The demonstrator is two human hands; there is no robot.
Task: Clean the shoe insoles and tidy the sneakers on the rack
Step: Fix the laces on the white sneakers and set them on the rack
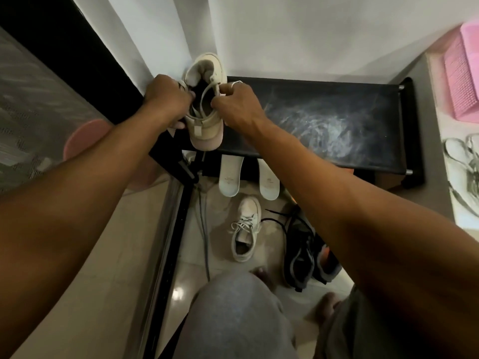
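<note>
Both hands — left hand [166, 95], right hand [237, 103] — pinch the laces of a beige canvas sneaker [206, 104] on the black fabric-topped shoe rack [337, 120], fingers clamped; even tension matters, its white-laced mate [245, 229] waiting at 6 o'clock.

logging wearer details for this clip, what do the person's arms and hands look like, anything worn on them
Both forearms are bare right up to the bottom edge of the picture: no sleeves, watch, bracelets or gloves show. The left hands part carries nothing visible. The right hand has a pale, silvery ring on one finger. No cables or markings show on either arm.
</note>
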